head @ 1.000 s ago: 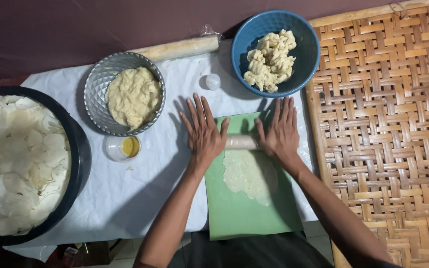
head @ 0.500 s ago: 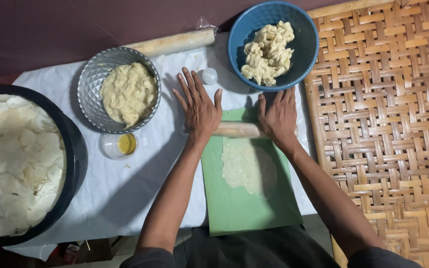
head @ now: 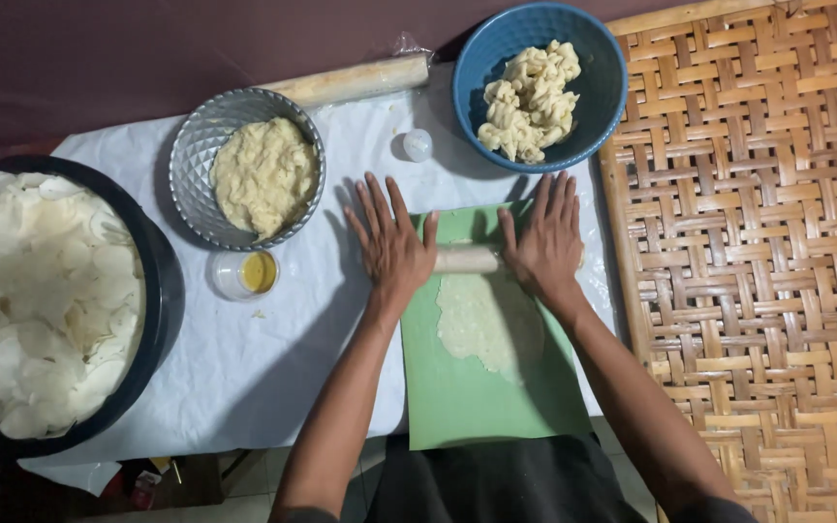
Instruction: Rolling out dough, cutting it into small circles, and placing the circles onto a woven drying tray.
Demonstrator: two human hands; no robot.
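My left hand [head: 390,243] and my right hand [head: 545,242] lie flat, fingers spread, on the two ends of a short pale rolling pin [head: 467,259]. The pin rests across the far part of a green mat [head: 477,387]. A thin, flattened sheet of pale dough [head: 486,324] lies on the mat just on my side of the pin. Both palms press on the pin; neither hand closes around it.
A blue bowl [head: 601,97] with dough lumps stands behind the mat. A metal bowl [head: 191,165] of soft dough, a small yellow-filled jar [head: 244,274], a black tray [head: 152,291] of white discs and a second long rolling pin [head: 351,82] are at the left. A woven mat [head: 758,271] lies right.
The hands and the pin have rolled away from me toward the mat's far edge, leaving the flattened dough stretched longer behind the pin.
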